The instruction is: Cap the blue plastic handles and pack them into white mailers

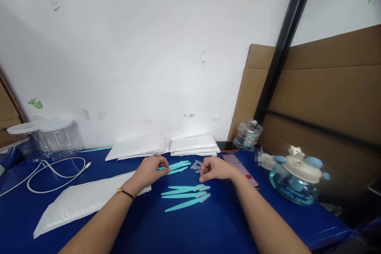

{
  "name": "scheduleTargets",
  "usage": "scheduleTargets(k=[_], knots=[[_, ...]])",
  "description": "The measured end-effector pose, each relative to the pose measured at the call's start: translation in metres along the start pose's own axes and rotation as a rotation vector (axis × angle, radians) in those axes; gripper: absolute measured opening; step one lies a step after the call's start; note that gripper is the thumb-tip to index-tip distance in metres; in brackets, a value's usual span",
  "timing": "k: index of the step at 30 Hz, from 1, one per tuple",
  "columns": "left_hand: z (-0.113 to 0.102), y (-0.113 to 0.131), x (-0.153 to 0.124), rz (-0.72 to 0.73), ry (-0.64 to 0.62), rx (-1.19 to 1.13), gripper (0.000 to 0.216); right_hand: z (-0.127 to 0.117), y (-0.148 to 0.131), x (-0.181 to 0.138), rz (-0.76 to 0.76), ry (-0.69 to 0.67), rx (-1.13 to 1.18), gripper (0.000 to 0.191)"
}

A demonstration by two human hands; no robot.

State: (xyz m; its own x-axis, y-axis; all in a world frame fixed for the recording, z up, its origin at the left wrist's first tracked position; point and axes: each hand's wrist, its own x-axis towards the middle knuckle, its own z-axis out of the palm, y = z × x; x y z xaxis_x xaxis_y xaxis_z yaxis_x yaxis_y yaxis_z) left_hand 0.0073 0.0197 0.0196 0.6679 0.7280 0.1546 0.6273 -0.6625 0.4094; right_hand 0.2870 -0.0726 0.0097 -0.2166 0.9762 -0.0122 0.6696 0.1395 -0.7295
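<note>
blue table w/ four teal plastic knives laid btwn the wrists. 2nd teal bunch is touched by curled left hand. right hand is curled beside clear bits. grip can't be told for either.

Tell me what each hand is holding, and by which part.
The left hand pinches the far turquoise knives at the ends nearest it. The right hand lies curled beside small clear pieces; whether it grips any cannot be told.
</note>
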Motion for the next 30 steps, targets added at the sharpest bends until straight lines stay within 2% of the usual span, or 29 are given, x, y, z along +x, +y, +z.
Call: scheduleTargets(k=[2,5,8,11,13,18,23,27,30], knots=[[0.004,0.014,-0.004,0.064,-0.07,-0.031,0.03,0.002,-0.005,-0.002,-0.039,-0.114,-0.051,0.035],[0.009,0.03,-0.008,0.146,-0.152,-0.031,0.032,0.006,-0.004,0.0,-0.054,-0.173,-0.049,0.031],[0.011,0.036,-0.009,0.175,-0.196,-0.017,0.028,0.009,-0.001,0.004,-0.054,-0.162,0.045,0.029],[0.01,0.032,-0.007,0.172,-0.217,-0.004,0.026,0.01,0.004,0.006,-0.051,-0.07,0.108,0.027],[0.009,0.028,-0.004,0.161,-0.185,0.02,0.027,0.01,0.006,0.008,-0.043,0.0,0.133,0.025],[0.008,0.019,0.001,0.11,-0.009,-0.003,0.026,0.007,0.008,0.01,-0.02,0.101,0.235,0.023],[0.011,0.008,0.006,0.09,-0.003,0.021,0.023,0.01,0.015,0.015,-0.036,0.137,0.261,0.025],[0.01,-0.011,0.01,-0.016,0.007,0.077,0.023,0.007,0.025,0.018,0.051,0.213,0.159,0.026],[0.007,-0.016,0.009,-0.065,0.025,0.089,0.023,0.001,0.025,0.015,0.101,0.232,0.123,0.028]])
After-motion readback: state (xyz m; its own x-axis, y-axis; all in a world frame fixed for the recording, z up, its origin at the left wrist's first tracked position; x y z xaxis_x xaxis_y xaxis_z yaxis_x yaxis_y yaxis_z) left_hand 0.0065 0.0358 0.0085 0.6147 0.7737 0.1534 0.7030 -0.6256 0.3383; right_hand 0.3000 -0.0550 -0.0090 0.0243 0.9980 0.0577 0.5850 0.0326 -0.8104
